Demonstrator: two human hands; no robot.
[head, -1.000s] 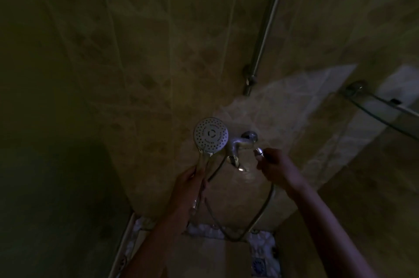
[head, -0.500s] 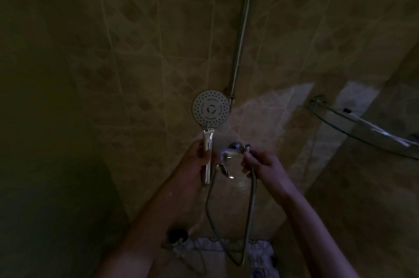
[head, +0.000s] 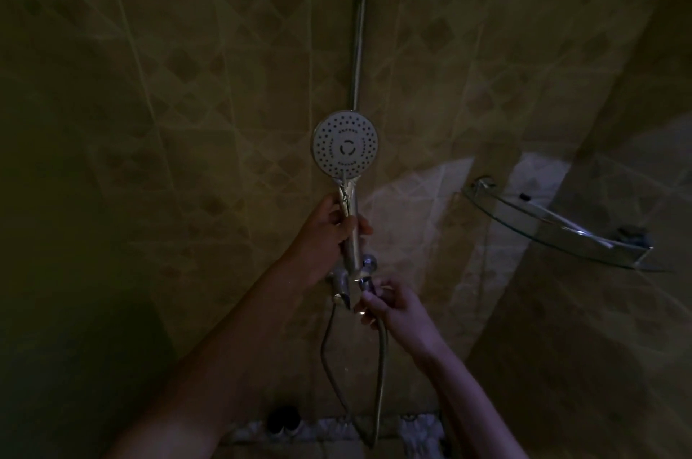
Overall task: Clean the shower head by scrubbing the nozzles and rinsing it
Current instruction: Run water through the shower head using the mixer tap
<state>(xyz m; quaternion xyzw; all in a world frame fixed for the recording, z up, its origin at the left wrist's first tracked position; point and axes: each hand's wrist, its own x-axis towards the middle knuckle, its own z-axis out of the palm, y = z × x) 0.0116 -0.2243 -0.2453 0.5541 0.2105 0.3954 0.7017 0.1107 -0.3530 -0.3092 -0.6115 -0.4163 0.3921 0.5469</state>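
While rail stands behind shower head

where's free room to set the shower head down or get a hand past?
Free: the glass corner shelf looks mostly bare between its wall bracket and a small dark item at its far end. Open wall left of the slide rail. Crowded: the tap, where left hand grips the shower head, right hand holds the hose.
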